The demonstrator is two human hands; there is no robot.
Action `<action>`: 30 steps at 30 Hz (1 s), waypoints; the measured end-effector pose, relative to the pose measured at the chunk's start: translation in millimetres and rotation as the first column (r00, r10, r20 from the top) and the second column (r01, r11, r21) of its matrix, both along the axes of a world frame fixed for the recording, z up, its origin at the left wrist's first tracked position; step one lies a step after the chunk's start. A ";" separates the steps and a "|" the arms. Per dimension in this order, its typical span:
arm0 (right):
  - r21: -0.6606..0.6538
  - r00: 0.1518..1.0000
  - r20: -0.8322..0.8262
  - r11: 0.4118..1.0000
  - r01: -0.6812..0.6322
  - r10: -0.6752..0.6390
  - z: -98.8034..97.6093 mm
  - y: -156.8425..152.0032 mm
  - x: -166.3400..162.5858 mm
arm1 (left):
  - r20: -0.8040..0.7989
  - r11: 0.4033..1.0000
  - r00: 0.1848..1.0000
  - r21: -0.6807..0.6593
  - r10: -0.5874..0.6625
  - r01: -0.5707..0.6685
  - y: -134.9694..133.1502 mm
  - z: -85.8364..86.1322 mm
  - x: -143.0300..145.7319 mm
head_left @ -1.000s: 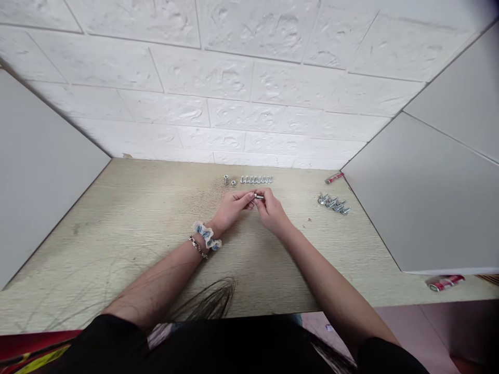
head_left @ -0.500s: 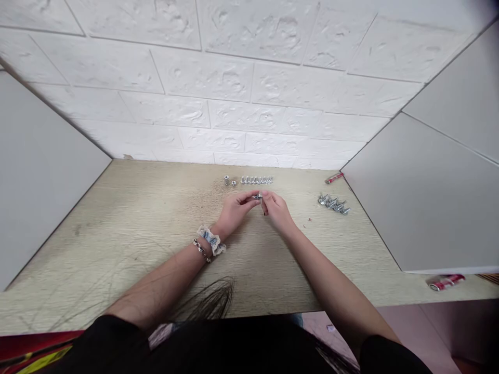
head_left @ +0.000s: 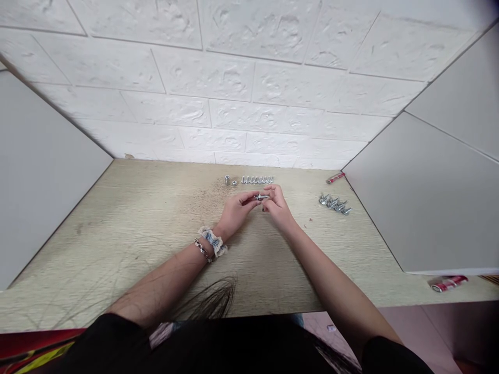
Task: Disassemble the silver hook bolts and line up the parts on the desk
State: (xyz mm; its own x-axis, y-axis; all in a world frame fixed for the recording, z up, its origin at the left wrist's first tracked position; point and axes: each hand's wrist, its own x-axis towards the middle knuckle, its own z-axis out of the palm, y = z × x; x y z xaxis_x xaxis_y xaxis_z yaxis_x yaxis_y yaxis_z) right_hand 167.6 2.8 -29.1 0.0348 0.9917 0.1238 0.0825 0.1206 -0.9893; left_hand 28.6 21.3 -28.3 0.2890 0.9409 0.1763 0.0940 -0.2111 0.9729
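Black sleeves point(head_left: 109, 340); blue-white scrunchie point(head_left: 213, 242); silver chain bracelet point(head_left: 201, 251)

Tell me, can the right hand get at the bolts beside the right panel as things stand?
Probably yes: the right hand is nearer those bolts, with only tabletop showing between. Its fingers are around the tip of the metal piece that the left hand pinches, but seem free to leave.

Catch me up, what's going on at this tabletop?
A person is holding a small bolt-like metal part over the wooden tabletop. The left hand pinches one end; the right hand is at the other, though whether it touches is unclear. A row of small screws sits beyond the hands, near the wall. A group of larger bolts lies off to the right.
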 end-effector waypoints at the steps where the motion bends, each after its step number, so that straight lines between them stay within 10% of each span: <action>1: -0.002 1.000 0.003 1.000 0.020 -0.020 -0.2 0.1 0.4 | -0.001 1.000 1.000 0.003 0.017 -0.017 -0.1 -0.4 0.0; 12: -0.014 0.956 0.293 1.000 0.023 -0.018 -0.3 -1.4 0.1 | -0.107 0.989 0.994 0.143 -0.020 0.035 -3.4 2.9 0.9; 30: 0.100 0.957 0.286 0.995 0.020 -0.048 4.5 -2.8 0.9 | -0.072 0.981 0.996 0.190 0.052 -0.037 -5.0 0.6 0.0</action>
State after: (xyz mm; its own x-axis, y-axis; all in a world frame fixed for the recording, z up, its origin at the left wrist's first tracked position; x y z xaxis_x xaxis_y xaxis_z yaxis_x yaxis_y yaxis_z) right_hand 168.5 0.1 -24.6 0.0175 0.9738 0.2268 0.3673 0.2048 -0.9073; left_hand 28.6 16.4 -27.7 0.2673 0.9052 0.3304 0.1802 -0.3838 0.9057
